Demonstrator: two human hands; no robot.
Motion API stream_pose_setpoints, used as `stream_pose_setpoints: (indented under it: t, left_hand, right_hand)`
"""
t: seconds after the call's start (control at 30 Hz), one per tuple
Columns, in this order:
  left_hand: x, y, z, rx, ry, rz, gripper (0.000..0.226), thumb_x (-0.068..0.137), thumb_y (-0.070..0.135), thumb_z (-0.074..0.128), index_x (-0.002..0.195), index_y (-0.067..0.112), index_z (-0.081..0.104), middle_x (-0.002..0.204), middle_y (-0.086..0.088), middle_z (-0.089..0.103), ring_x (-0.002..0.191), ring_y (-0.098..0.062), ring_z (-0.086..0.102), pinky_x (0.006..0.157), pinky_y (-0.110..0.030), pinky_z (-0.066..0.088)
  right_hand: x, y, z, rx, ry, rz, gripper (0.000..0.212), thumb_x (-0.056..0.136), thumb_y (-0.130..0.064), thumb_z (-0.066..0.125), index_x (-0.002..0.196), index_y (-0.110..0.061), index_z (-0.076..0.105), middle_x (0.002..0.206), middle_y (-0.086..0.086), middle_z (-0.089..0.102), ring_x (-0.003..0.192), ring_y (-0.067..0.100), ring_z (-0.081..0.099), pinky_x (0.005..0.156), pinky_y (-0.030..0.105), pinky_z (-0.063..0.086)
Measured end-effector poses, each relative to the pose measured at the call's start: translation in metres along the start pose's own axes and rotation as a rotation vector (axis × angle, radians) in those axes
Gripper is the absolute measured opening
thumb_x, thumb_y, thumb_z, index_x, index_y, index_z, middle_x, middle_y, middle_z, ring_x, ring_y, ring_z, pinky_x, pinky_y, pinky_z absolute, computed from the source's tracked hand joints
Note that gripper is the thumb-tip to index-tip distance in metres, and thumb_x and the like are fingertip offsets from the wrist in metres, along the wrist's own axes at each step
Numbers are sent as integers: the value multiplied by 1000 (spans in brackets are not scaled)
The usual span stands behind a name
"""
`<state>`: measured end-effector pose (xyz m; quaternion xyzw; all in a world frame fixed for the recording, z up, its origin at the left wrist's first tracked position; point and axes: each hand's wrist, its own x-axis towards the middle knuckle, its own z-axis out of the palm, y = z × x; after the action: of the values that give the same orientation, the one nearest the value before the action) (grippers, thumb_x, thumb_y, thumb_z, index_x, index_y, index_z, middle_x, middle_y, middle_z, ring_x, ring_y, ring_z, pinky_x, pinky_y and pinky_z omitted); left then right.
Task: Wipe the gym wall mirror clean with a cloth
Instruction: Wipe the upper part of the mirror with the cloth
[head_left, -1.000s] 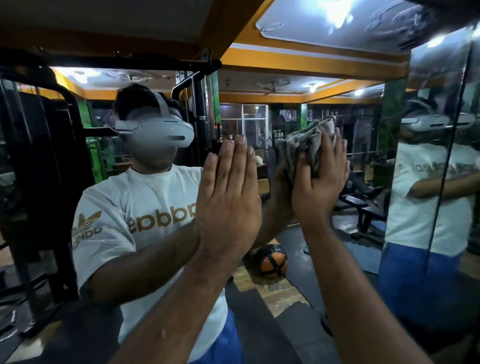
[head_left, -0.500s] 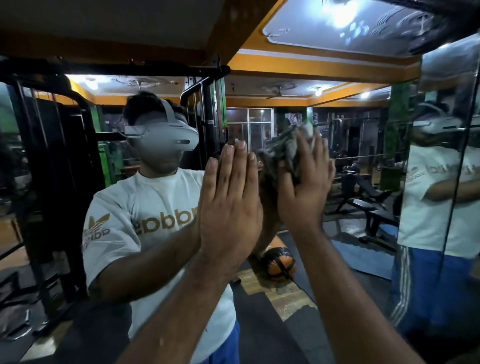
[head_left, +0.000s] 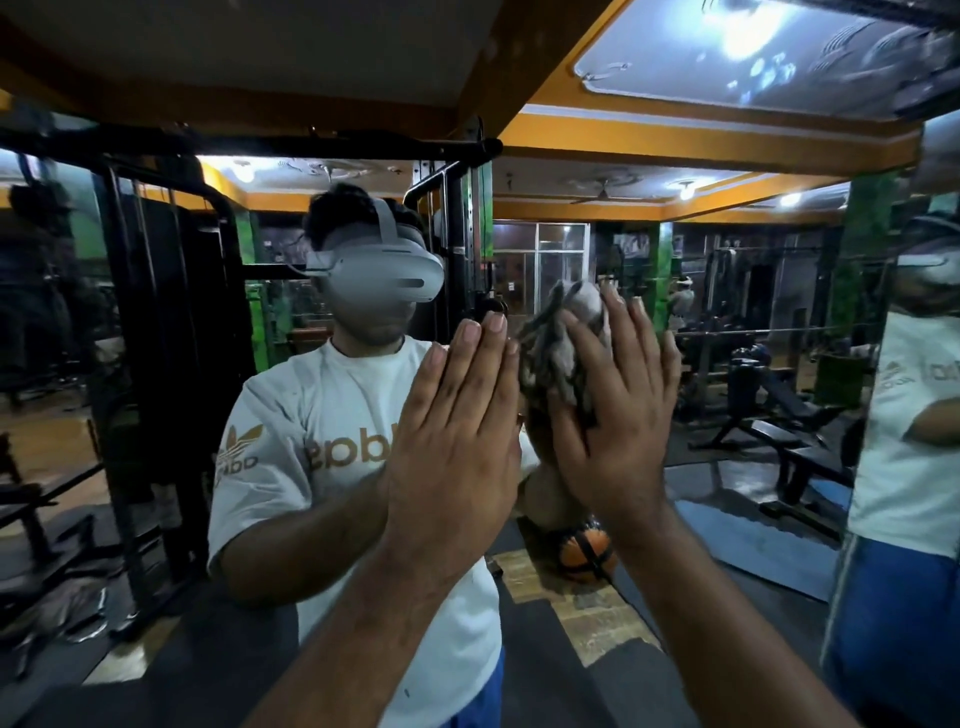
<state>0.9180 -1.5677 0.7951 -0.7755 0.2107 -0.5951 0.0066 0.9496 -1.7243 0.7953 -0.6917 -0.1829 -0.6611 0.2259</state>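
Right hand (head_left: 613, 415) presses cloth (head_left: 550, 353) on mirror (head_left: 727, 467).

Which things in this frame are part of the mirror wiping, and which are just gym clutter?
In the job:
mirror
cloth, pressed to the glass by the right hand
left hand, flat on the glass

Just about (seen in reflection):
ball
bench
cable rack

Orange ball (head_left: 586, 552) with black stripes on the floor. Black cable machine (head_left: 171, 364) at left, weight benches (head_left: 789, 415) at right. Orange ceiling beams (head_left: 701, 140) overhead, lit lamps, green pillar (head_left: 660, 270) far back.
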Motion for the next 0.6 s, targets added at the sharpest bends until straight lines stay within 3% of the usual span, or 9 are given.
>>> stream_pose_setpoints:
  t: [0.07, 0.2, 0.27, 0.4, 0.43, 0.53, 0.6]
  left_hand:
    - [1, 2, -2, -18, -6, -21, 57, 103, 22, 39, 156, 1, 30, 166, -15, 20, 155, -28, 14, 124, -51, 21]
    - [-5, 2, -13, -34, -4, -88, 60, 102, 25, 46, 156, 2, 31, 165, -14, 23, 155, -27, 16, 125, -50, 18]
    - [-11, -3, -18, -3, 6, -172, 66, 101, 29, 51, 156, 1, 29, 166, -15, 20, 156, -27, 12, 126, -48, 13]
    - [-16, -18, -24, 22, -30, -176, 72, 99, 37, 51, 157, 2, 26, 167, -15, 16, 156, -27, 9, 126, -48, 13]
    - [-17, -21, -26, 21, -35, -153, 71, 99, 35, 50, 157, 2, 26, 167, -15, 16, 156, -26, 9, 126, -48, 13]
    - [-18, -28, -29, -64, -19, -110, 64, 100, 25, 46, 157, 2, 28, 167, -13, 19, 156, -24, 12, 127, -45, 12]
    - [-18, -32, -33, -132, 11, -100, 59, 101, 22, 43, 156, 2, 31, 165, -13, 24, 155, -24, 16, 126, -46, 17]
  right_hand:
    - [-4, 15, -5, -19, 29, 43, 59, 94, -35, 52, 152, -25, 47, 166, 10, 37, 158, 23, 21, 127, 57, 13]
    - [20, 8, -1, 76, 174, 415, 67, 88, -34, 50, 155, -26, 47, 169, 6, 33, 159, 23, 18, 127, 61, 9]
    - [17, -7, 2, 85, 132, 352, 66, 90, -37, 49, 155, -24, 48, 169, 8, 31, 160, 26, 18, 127, 60, 8]
    - [-5, -4, 0, 34, -11, 8, 59, 94, -41, 51, 149, -20, 56, 165, 11, 39, 157, 26, 24, 126, 58, 14]
    - [-4, 2, -2, 39, 18, 42, 59, 93, -40, 51, 148, -21, 55, 165, 10, 40, 157, 23, 24, 127, 57, 13]
    - [13, -2, -2, 113, 164, 376, 66, 87, -34, 51, 153, -26, 50, 167, 6, 36, 158, 21, 20, 127, 60, 10]
    - [20, -29, 8, 99, 160, 454, 70, 87, -33, 50, 156, -25, 47, 170, 6, 31, 159, 24, 18, 127, 62, 8]
